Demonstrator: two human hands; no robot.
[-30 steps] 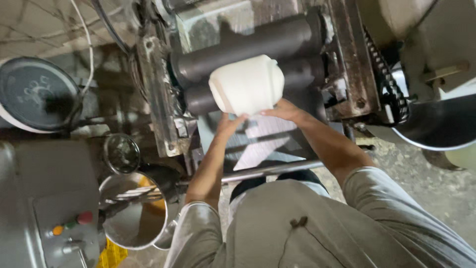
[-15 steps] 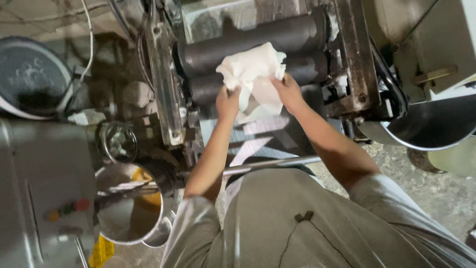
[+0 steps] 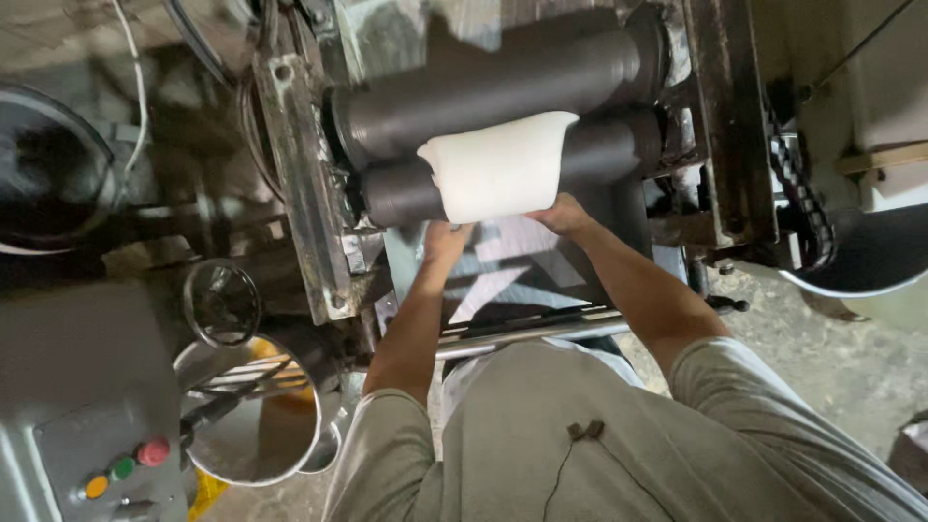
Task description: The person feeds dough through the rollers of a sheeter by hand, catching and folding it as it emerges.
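While both hands work at the roller machine (image 3: 290,184), the step looks like feeding a white dough sheet (image 3: 498,164) through two dark rollers: upper roller (image 3: 483,87), lower roller (image 3: 599,150). Sheet drapes over the lower roller, just above both hands, top edge tucked at the gap between the rollers. Its long axis seems to run across the rollers, top edge pointing away from the person, bottom edge toward the hands; it curves with the roller. Left hand (image 3: 447,240) is under the sheet's lower left corner, fingers up against it, grasping or just supporting, cannot tell. Right hand (image 3: 564,215) touches the lower right edge, grip hidden too. Next move likely calls for even guiding on both sides, fingers clear of the nip. Left of the left hand: handwheel (image 3: 221,302), metal bowl (image 3: 253,435), coloured buttons (image 3: 123,468).
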